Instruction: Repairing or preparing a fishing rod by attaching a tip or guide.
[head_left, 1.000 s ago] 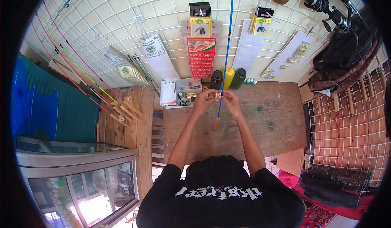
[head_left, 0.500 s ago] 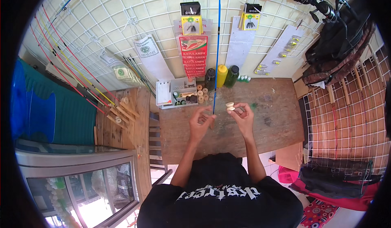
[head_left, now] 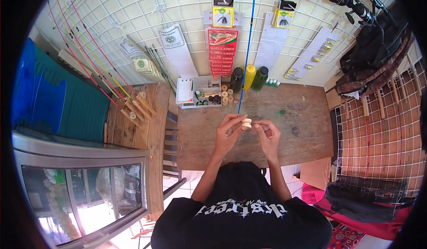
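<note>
A small pale wooden spool [head_left: 246, 123] with a narrow waist sits between my two hands above the table. My left hand [head_left: 227, 132] pinches it from the left, thumb and fingers closed at its side. From the right, my right hand [head_left: 268, 137] has its thumb and forefinger closed at the spool's edge. A thin blue fishing rod blank [head_left: 247, 60] rises behind the spool, its lower end running down to my left fingers. Whether the rod passes through the spool is hidden.
On the wooden table [head_left: 298, 133], a grey parts box [head_left: 186, 98] stands at the back left beside several cork rings [head_left: 224, 97]. Dark, yellow [head_left: 249, 78] and green bottles [head_left: 259, 79] line the wall. Rods with wooden handles [head_left: 142, 109] lean at the left.
The spool has moved left and slightly down in my right hand, and my left hand has come over to it. The whole view has shifted a little.
</note>
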Demonstrator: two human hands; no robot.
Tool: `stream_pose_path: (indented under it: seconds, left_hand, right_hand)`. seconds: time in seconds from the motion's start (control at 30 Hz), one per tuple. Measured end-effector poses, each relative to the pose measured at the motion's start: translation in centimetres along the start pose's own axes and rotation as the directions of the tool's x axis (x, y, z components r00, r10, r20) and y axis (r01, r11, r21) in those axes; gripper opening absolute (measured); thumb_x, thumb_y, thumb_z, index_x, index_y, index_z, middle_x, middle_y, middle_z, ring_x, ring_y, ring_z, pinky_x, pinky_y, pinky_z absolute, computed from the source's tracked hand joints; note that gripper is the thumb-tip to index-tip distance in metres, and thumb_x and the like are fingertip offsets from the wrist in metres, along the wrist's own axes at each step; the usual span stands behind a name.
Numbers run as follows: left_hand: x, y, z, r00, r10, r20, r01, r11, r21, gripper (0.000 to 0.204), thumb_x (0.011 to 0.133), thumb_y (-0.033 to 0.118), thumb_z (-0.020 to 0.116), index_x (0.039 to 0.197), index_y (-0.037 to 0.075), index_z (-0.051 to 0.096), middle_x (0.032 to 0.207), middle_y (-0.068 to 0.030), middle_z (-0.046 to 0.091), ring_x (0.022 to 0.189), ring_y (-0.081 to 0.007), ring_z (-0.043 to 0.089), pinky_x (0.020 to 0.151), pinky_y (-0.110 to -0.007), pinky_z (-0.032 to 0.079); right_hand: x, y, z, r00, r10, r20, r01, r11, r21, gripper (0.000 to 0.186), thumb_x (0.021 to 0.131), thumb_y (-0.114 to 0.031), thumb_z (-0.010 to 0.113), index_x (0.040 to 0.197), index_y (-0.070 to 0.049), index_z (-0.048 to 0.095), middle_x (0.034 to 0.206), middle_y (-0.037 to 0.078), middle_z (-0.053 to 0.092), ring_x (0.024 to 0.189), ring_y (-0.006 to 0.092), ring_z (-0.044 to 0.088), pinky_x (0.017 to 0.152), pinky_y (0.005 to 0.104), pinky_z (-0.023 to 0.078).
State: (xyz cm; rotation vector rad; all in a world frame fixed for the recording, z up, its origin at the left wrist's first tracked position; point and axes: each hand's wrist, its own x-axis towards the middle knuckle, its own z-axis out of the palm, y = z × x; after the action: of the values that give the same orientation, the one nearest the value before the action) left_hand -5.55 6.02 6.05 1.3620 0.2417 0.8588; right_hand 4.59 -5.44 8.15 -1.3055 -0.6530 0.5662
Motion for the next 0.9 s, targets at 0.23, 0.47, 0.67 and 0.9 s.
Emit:
stream_pose_path:
  seconds: [0.23, 0.47, 0.67, 0.9]
  left_hand:
    - [-0.3, 0.7, 0.4, 0.997, 0.056, -0.058, -0.056, 0.998, -0.001, 0.039, 0.077, -0.008, 0.067, 0.114, -0.006, 0.058, 0.109, -0.0098, 0.053, 0.098, -0.0194, 0.059, 0.080, -0.027, 0.052]
    - [-0.6, 0.4, 0.7, 0.988, 0.036, -0.151, -0.047, 0.997, -0.065, 0.050, 0.071, -0.004, 0.075, 0.117, -0.002, 0.054, 0.100, -0.0114, 0.062, 0.090, -0.0171, 0.062, 0.079, -0.028, 0.051]
    - [-0.9, 0.4, 0.7, 0.987, 0.050, -0.151, -0.050, 0.999, 0.000, 0.051, 0.070, -0.002, 0.077, 0.115, -0.002, 0.054, 0.100, -0.0122, 0.063, 0.088, -0.0168, 0.063, 0.078, -0.028, 0.051]
    - [-0.8, 0.5, 0.6, 0.992, 0.069, -0.110, -0.066, 0.997, 0.035, 0.052, 0.068, 0.000, 0.078, 0.114, -0.001, 0.055, 0.098, -0.0121, 0.064, 0.085, -0.0150, 0.062, 0.071, -0.025, 0.050]
  right_hand:
    - [0.2, -1.3, 0.9, 0.960, -0.259, -0.106, 0.233, 0.950, -0.209, 0.016, 0.079, 0.005, 0.066, 0.095, 0.002, 0.062, 0.090, 0.009, 0.067, 0.085, 0.0151, 0.063, 0.076, 0.0263, 0.048]
    - [0.2, -2.7, 1.0, 0.880, -0.472, 0.054, 0.435, 0.754, -0.491, 0.021, 0.072, 0.006, 0.070, 0.091, -0.001, 0.063, 0.086, 0.010, 0.067, 0.080, 0.0215, 0.066, 0.070, 0.0292, 0.051]
    - [0.3, -2.5, 0.6, 0.816, -0.560, 0.144, 0.537, 0.639, -0.551, 0.021, 0.070, 0.006, 0.071, 0.088, -0.002, 0.063, 0.083, 0.009, 0.067, 0.075, 0.0229, 0.064, 0.067, 0.0311, 0.049]
    - [0.0, -2.2, 0.0, 0.819, -0.541, 0.191, 0.544, 0.626, -0.559, 0.019, 0.070, 0.007, 0.070, 0.082, -0.003, 0.059, 0.083, 0.009, 0.066, 0.074, 0.0235, 0.064, 0.065, 0.0317, 0.049]
